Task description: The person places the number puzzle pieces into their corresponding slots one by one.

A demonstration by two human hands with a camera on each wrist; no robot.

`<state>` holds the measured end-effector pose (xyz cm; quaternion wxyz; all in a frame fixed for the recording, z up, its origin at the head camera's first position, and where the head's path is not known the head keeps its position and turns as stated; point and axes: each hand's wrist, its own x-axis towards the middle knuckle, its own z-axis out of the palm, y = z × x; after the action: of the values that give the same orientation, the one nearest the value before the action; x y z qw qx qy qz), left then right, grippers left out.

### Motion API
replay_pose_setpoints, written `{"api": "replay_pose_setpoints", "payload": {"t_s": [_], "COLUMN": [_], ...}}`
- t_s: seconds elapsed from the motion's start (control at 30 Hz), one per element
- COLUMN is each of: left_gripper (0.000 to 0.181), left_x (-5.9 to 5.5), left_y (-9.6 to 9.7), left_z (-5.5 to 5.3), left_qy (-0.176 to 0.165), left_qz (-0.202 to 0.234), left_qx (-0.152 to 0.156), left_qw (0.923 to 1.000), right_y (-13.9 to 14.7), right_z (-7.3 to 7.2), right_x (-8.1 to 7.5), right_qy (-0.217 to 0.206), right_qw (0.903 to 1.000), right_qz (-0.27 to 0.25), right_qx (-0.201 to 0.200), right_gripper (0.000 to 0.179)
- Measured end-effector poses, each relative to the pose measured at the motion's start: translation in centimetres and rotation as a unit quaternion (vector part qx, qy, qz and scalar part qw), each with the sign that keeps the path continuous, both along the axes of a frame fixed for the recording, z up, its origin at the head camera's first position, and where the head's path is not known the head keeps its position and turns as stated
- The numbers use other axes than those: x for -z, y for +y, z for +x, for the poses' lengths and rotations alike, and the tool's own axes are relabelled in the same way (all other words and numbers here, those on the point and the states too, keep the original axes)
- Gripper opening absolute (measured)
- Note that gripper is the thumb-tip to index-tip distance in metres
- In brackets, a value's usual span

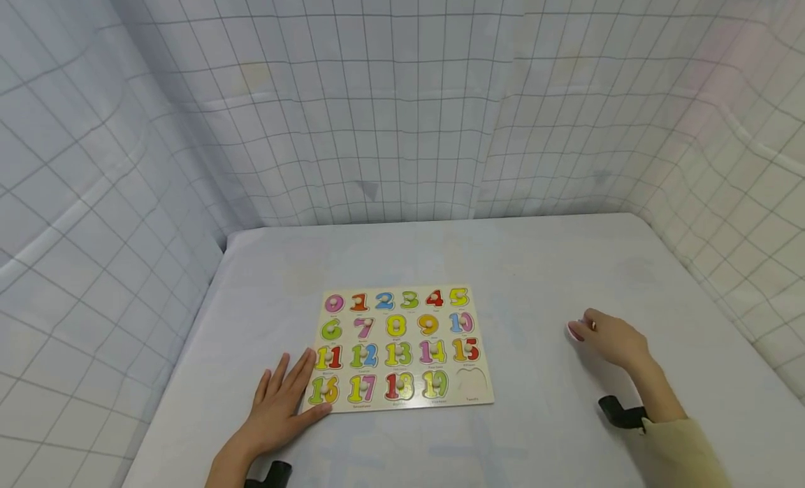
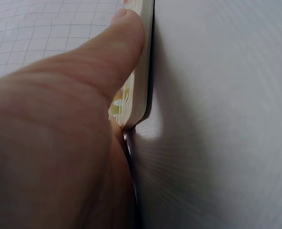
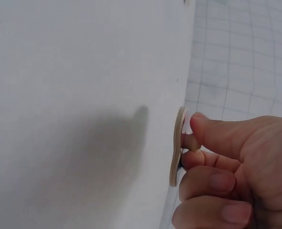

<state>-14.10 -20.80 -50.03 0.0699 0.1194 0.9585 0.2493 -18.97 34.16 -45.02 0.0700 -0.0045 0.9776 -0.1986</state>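
Observation:
A wooden number puzzle board (image 1: 454,401) lies flat on the table, with colourful knobbed number pieces in rows. Its bottom right recess (image 1: 472,384) holds no piece. My left hand (image 1: 277,414) rests at the board's lower left corner, fingers spread and straight along the left side, thumb against the front edge. To the right of the board, my right hand (image 1: 613,338) pinches a flat wooden puzzle piece (image 3: 177,148) by its small knob (image 3: 191,141), between thumb and fingers. In the right wrist view the piece appears edge-on, held above the tabletop, its printed face mostly hidden.
White cloth covers the table (image 1: 541,264). Grid-patterned curtains (image 1: 402,124) hang behind it and along both sides. A black wrist mount (image 1: 621,412) sits at the right wrist, and another (image 1: 277,474) at the left.

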Motion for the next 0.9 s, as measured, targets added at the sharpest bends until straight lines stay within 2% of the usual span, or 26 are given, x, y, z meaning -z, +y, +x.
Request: {"api": "replay_pose_setpoints", "payload": {"t_s": [0.27, 0.57, 0.77, 0.9], "left_gripper": [0.095, 0.096, 0.093, 0.093], "left_x": [0.5, 0.6, 0.9, 1.0], "left_y": [-0.1, -0.1, -0.2, -0.3], "left_z": [-0.2, -0.2, -0.1, 0.0], "left_qy": [0.003, 0.007, 0.033, 0.037], "left_qz": [-0.006, 0.0, 0.02, 0.02], "left_qx": [0.002, 0.003, 0.006, 0.006], "left_qw": [1.0, 1.0, 0.9992, 0.9991], "right_y": [-4.0, -8.4, -10.4, -11.4], "right_z": [-1.0, -0.3, 0.1, 0.4], "right_x": [-1.3, -2.8, -2.6, -2.2], "right_qy": [0.032, 0.049, 0.062, 0.068], "right_qw": [0.9982, 0.9951, 0.9919, 0.9888], "right_qz": [-0.037, -0.026, 0.007, 0.014], "right_qx": [-0.035, -0.082, -0.11, -0.132], "right_gripper": [0.034, 0.027, 0.024, 0.023]}}
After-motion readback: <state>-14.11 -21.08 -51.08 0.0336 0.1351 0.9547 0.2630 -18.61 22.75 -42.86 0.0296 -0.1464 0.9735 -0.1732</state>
